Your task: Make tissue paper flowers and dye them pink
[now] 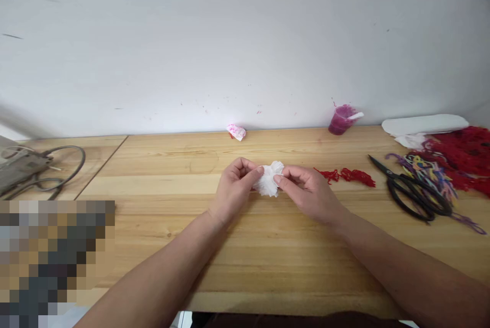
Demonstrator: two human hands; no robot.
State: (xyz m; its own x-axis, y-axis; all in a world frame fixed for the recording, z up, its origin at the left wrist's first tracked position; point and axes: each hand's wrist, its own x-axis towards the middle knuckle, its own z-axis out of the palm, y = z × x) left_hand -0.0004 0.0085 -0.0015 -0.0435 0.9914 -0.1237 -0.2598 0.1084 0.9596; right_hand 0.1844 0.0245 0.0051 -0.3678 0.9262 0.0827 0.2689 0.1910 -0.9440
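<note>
A white crumpled piece of tissue paper (pixel 269 181), ruffled like a small flower, is held up between both hands over the wooden table. My left hand (pixel 238 181) pinches its left edge between thumb and fingers. On the other side my right hand (pixel 306 187) pinches the right edge the same way. Just beyond the right hand lie two small bunches of red yarn (pixel 358 177). Behind the hands, near the wall, rests a white and pink wad of paper (pixel 236 131) with a bit of red at its lower left.
Black scissors (pixel 411 190) lie at the right on multicoloured yarn (pixel 431 175). Behind them are a red yarn heap (pixel 465 152) and a white tissue roll (pixel 424 124). A purple-stained cup (pixel 342 120) stands by the wall. A grey device with a cable (pixel 28 165) is at left.
</note>
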